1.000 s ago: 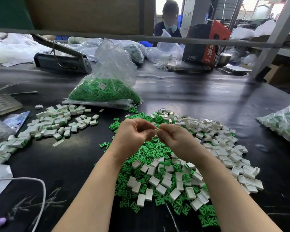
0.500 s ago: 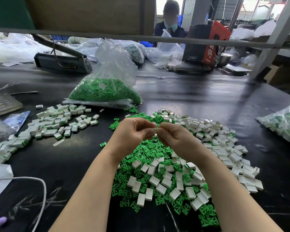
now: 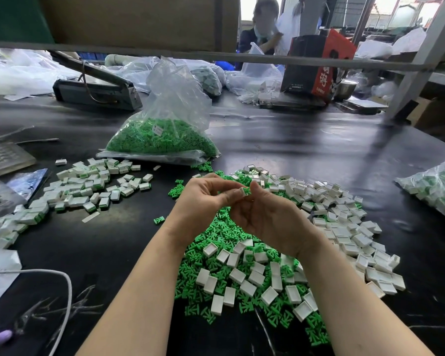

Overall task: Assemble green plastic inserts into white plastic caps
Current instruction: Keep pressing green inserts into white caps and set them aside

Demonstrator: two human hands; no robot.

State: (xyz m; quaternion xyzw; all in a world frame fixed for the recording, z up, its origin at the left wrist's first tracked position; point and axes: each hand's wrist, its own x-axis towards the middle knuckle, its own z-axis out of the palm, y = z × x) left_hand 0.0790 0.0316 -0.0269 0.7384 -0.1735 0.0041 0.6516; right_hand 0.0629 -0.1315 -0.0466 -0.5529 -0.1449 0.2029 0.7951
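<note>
A small white cap with a green insert point(image 3: 245, 190) is being held above the middle of the black table point(image 3: 306, 155), pinched between the fingertips of both hands. It is being gripped from nine o'clock by the left hand point(image 3: 203, 201), whose thumb and forefinger are being curled onto its white end while the back of the hand is being turned up. From three o'clock it is being met by the right hand point(image 3: 265, 214), whose palm is being turned towards the camera with the thumb raised beside the green end and the other fingers folded loosely inward. Both bare forearms are being brought in from six o'clock, converging at the wrists.

Directly beneath the hands, a heap of loose green inserts point(image 3: 216, 242) is being overlaid by scattered empty white caps point(image 3: 344, 222), which are spreading out towards three and five o'clock. At nine o'clock, well apart from the hands, a pile of finished caps point(image 3: 88, 186) showing green edges is being kept. At twelve o'clock a clear plastic bag of green inserts point(image 3: 162, 137) is being left lying on the table, its neck standing up. At the three o'clock edge another bag of caps point(image 3: 434, 188) is being partly shown. A white cable point(image 3: 62, 291) is curving across at seven o'clock
</note>
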